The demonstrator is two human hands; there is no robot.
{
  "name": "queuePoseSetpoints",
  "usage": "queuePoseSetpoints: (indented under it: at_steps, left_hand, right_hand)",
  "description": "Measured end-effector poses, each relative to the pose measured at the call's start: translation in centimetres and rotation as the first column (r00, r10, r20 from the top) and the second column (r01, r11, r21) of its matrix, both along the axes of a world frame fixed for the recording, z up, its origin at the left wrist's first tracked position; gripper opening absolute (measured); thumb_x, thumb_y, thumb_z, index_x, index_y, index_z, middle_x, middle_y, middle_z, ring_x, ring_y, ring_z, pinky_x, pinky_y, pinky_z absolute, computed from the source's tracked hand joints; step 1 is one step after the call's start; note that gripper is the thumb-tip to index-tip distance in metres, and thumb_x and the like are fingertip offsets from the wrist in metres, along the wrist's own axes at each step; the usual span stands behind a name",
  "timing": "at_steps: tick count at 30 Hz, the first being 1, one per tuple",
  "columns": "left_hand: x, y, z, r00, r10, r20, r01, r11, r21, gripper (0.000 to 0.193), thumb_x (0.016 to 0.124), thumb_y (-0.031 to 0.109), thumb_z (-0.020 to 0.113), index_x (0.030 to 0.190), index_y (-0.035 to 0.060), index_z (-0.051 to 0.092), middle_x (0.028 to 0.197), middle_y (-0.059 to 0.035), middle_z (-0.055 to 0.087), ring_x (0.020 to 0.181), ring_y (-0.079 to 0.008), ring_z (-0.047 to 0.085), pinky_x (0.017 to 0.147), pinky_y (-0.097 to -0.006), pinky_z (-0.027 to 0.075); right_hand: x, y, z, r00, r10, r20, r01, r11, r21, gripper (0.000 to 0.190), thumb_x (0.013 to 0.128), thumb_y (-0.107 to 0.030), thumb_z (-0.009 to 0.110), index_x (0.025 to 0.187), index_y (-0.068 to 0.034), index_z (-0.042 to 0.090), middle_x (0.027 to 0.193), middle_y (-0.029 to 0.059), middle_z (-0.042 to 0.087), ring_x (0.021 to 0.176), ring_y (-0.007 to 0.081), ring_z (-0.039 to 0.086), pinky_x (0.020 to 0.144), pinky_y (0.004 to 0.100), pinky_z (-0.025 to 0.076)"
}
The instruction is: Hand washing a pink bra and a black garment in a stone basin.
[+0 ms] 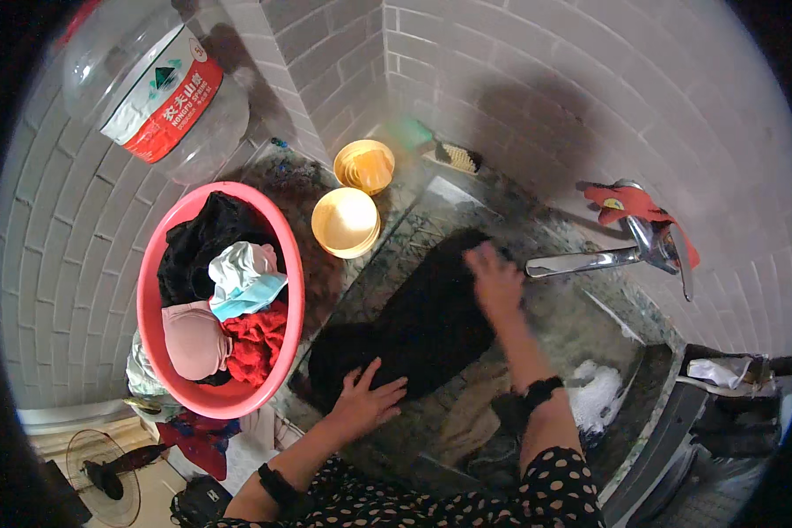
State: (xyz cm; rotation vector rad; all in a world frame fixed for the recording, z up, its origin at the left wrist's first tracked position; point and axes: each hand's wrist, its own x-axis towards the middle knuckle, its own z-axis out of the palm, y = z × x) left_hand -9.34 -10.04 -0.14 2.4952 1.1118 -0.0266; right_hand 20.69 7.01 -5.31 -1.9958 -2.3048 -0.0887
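A black cloth garment [429, 317] lies spread across the dark stone wash basin [396, 264]. My left hand [368, 401] rests flat on its near edge, fingers spread. At the far right end of the garment is my right hand [498, 287], blurred, its fingers on or just above the fabric and gripping nothing that I can see. Close to the right fingers is the spout of a chrome faucet [581, 262], with a red cloth [627, 203] draped over its body. White suds [595, 396] sit in the basin beside my right forearm.
A pink plastic tub [295, 264] of clothes stands at left. Two yellow bowls [345, 221] [364, 165], the farther holding an orange block, and a scrub brush [459, 158] line the back ledge. A large clear water bottle [171, 105] stands behind the tub. Tiled walls enclose the corner.
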Motion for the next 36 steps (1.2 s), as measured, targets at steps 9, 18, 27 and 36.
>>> queuePoseSetpoints:
  at_steps: [9,18,27,36]
  left_hand:
    - [5.7,2.3,0.9,0.986,0.083,0.145,-0.105,0.983,0.152,0.038,0.071,0.032,0.072,0.101,0.0082,0.063,0.116,-0.011,0.054,0.12,-0.035,0.042,0.097,-0.0568,0.033]
    - [9.0,1.9,0.1,0.957,0.064,0.283,0.003,0.973,-0.23,0.02,0.077,0.02,0.067,0.088,0.0044,0.062,0.117,-0.0144,0.054,0.116,-0.0312,0.047,0.091,-0.0509,0.039]
    - [8.5,-1.1,0.5,0.966,-0.206,0.154,0.192,0.976,0.101,0.04,0.08,0.037,0.064,0.111,0.0108,0.062,0.135,-0.0137,0.046,0.126,-0.0411,0.038,0.093,-0.0578,0.037]
    - [1.1,-2.5,0.0,0.965,-0.127,-0.228,0.148,0.986,0.079,0.044,0.083,0.05,0.058,0.122,0.028,0.06,0.144,-0.0024,0.038,0.134,-0.0405,0.026,0.092,-0.0659,0.033]
  right_hand:
    - [10.7,-15.4,-11.5,0.702,-0.601,-0.382,0.568,0.796,-0.209,0.071,0.082,-0.011,0.057,0.145,-0.021,0.027,0.148,0.026,0.023,0.128,0.0466,0.037,0.099,0.047,0.042]
    - [14.6,-24.7,-11.6,0.617,-0.784,-0.072,0.728,0.603,-0.325,0.069,0.083,-0.016,0.056,0.144,-0.033,0.029,0.146,0.021,0.028,0.122,0.0445,0.042,0.096,0.0561,0.037]
    - [17.1,-22.3,-15.4,0.659,-0.581,-0.478,0.58,0.797,-0.169,0.066,0.076,-0.011,0.062,0.138,-0.019,0.041,0.137,0.0203,0.043,0.13,0.0353,0.037,0.106,0.0466,0.032]
    - [-8.1,-19.2,4.4,0.866,0.287,-0.408,-0.362,0.925,-0.117,0.057,0.079,-0.02,0.062,0.134,-0.022,0.046,0.139,0.0165,0.04,0.107,0.0408,0.053,0.078,0.0549,0.047]
